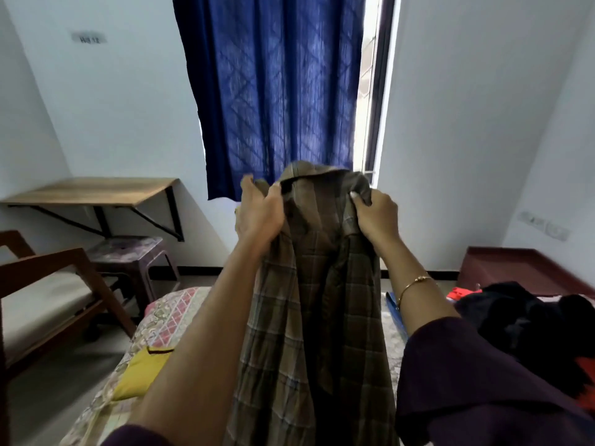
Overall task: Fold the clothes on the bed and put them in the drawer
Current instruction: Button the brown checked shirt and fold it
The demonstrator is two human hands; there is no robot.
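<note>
A brown plaid shirt point(309, 317) hangs in the air in front of me, collar up. My left hand point(259, 214) grips its left shoulder and my right hand point(376, 217) grips its right shoulder, both fists curled round the cloth. Below lies the bed point(167, 317) with a patterned sheet. A folded yellow garment point(141, 371) rests on the bed's left side. A heap of dark and red clothes point(528, 320) sits on the bed at the right. No drawer is in view.
A blue curtain point(277, 91) covers the window ahead. At the left stand a wall-mounted wooden shelf point(93, 191), a plastic stool point(128, 252) and a wooden chair point(48, 284). A dark red ledge point(515, 265) is at the far right.
</note>
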